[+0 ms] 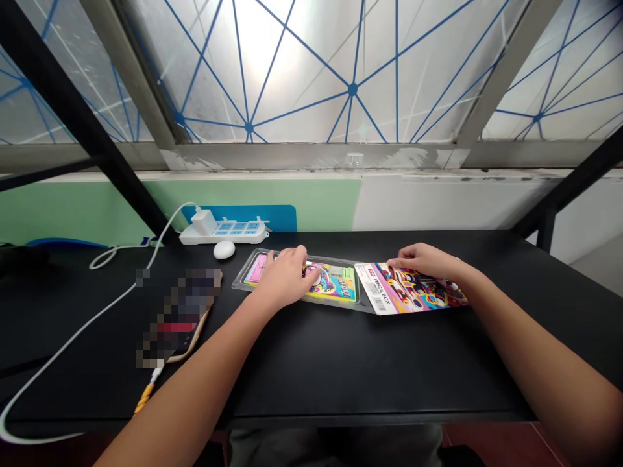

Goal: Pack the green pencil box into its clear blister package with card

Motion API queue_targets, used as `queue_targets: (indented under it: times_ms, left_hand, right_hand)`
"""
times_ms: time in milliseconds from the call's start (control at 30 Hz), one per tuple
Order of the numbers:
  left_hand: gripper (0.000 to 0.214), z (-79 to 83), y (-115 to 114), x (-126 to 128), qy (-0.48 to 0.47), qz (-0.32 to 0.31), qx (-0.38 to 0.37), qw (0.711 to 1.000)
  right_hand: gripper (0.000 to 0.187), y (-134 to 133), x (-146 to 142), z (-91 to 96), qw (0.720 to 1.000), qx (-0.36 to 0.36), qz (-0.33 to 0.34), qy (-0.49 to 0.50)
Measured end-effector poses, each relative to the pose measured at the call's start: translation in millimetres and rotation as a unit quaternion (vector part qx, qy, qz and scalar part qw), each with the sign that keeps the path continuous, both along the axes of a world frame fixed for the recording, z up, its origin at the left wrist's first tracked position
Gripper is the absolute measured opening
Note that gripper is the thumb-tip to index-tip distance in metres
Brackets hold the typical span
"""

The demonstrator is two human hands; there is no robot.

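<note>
Three window panes (pixel 311 65) crossed by blue lines rise above a green-and-white wall (pixel 324 201), behind a black table (pixel 370 370). Two bare forearms (pixel 219 360) slant inward over its near edge. The left hand (pixel 286 275) lies palm down, thumb spread from the curved fingers, on a clear plastic tray (pixel 366 301) and the colourful box (pixel 335 284) inside, mid-table toward the far edge. The right hand (pixel 423 259), nearer the far right corner, rests bent fingers on a printed card (pixel 382 297); whether it pinches, I cannot tell. By the far edge, left, sit a power strip (pixel 219 236) and a rounded white object (pixel 224 250).
</note>
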State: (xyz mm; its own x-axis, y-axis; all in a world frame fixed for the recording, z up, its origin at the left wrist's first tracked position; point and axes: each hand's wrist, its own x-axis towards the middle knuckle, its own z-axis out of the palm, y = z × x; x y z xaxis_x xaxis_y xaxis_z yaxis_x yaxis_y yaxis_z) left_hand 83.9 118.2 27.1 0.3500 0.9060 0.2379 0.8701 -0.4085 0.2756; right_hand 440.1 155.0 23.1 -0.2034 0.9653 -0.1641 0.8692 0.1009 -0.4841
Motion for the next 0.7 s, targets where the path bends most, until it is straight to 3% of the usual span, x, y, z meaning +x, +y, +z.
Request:
queue_targets:
  times_ms: [433,700]
  left_hand:
    - [0.026,0.6,-3,4,-0.01,0.033,-0.032,0.999]
    - [0.012,-3.3,-8,14,-0.068,0.022,-0.006,0.997]
  right_hand:
    - [0.056,3,10,4.3,0.996,0.061,-0.058,-0.007]
    - [0.052,-4,-31,-9.4,0.994,0.087,-0.065,0.032]
